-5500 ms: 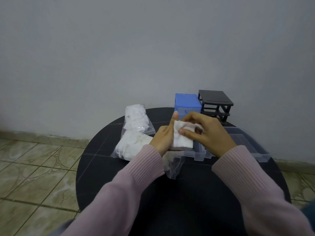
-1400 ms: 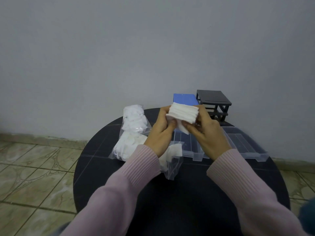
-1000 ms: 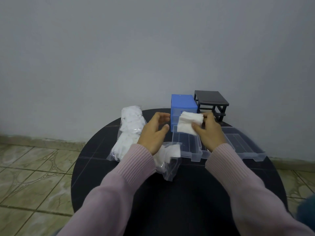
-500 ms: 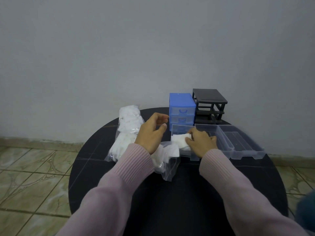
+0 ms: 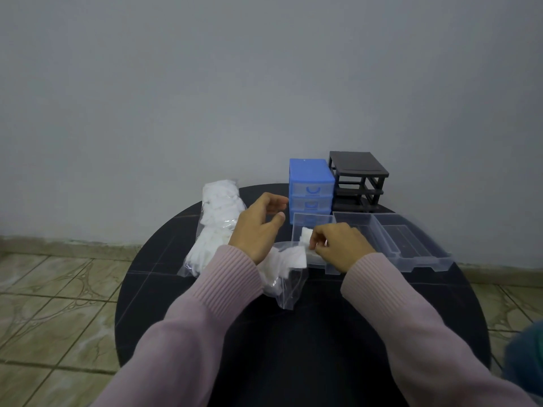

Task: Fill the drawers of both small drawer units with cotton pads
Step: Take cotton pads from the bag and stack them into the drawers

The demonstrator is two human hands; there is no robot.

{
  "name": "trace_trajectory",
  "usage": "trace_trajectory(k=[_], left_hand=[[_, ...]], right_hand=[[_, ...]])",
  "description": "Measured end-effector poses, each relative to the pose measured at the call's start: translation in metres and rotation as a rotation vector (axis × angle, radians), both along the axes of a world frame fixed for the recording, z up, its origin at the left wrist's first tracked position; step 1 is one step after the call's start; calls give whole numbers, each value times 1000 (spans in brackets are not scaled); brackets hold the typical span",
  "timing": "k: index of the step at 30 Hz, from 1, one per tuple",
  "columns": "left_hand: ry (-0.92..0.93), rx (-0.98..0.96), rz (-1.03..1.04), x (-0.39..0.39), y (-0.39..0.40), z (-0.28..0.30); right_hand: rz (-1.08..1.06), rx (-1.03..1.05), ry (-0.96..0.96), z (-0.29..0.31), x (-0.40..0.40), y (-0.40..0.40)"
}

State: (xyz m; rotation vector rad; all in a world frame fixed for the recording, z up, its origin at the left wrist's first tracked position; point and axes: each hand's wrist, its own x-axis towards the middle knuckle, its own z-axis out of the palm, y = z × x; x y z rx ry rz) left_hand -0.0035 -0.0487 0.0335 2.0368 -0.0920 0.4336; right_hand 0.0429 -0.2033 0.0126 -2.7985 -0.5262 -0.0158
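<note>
A blue drawer unit (image 5: pixel 311 186) and an empty black drawer frame (image 5: pixel 357 177) stand at the back of the round black table (image 5: pixel 308 333). Three clear drawers lie in front of them. My right hand (image 5: pixel 338 248) is in the leftmost clear drawer (image 5: pixel 311 223), fingers curled on a stack of white cotton pads (image 5: pixel 305 236) there. My left hand (image 5: pixel 258 227) hovers with loosely curled fingers and holds nothing, above an open clear bag of pads (image 5: pixel 286 268). A second bag of pads (image 5: pixel 217 218) lies to the left.
Two more clear drawers (image 5: pixel 408 242) lie side by side at the right of the table. A grey wall stands right behind the units. Tiled floor (image 5: pixel 58 304) surrounds the table. The near half of the table holds only my sleeves.
The pad stack, held high by both hands, went down into the leftmost clear drawer with my right hand. My left hand let go and moved off to the left.
</note>
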Motion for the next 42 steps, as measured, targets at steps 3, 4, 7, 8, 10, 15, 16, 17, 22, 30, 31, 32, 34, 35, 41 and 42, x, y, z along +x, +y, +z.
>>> trace_trajectory(k=[3,4,7,8,10,15,16,17,22,30,31,32,34,35,41,42], left_hand=[[-3,-9,-1,-1,1,0],[-5,-11,-1,-1,1,0],[-7,-13,1,-1,2,1],[-7,-12,1,-1,3,1],[-7,-12,-1,-1,3,1],[1,-34,-7,-1,5,3],[-2,-38,-7,-1,6,3],[-6,-40,-8,-1,7,3],[-12,-48,-8,0,10,1],[23,8,-21,-2,14,1],[35,23,-26,-2,15,1],[50,39,-30,-3,15,1],[93,86,-42,-4,18,1],[116,120,-48,-5,20,1],[233,355,-94,-14,34,5],[270,405,-118,-14,36,5]], right_hand=[[9,-132,4,-5,0,4],[6,-166,-1,-7,1,5],[-9,-230,-42,-12,4,8],[-15,-236,-48,-14,6,9],[-26,-240,-35,-17,10,11],[-29,-186,-5,-20,15,15],[-27,-185,-6,-20,16,16],[-26,-190,-4,-20,16,17],[-14,-215,7,-21,18,20],[-43,-9,-46,-13,16,12],[-41,40,-53,-10,15,9],[-31,97,-56,-7,13,7],[-3,232,-48,-1,8,1],[14,286,-40,1,5,-1],[145,399,96,4,-16,-9],[156,421,104,2,-19,-9]])
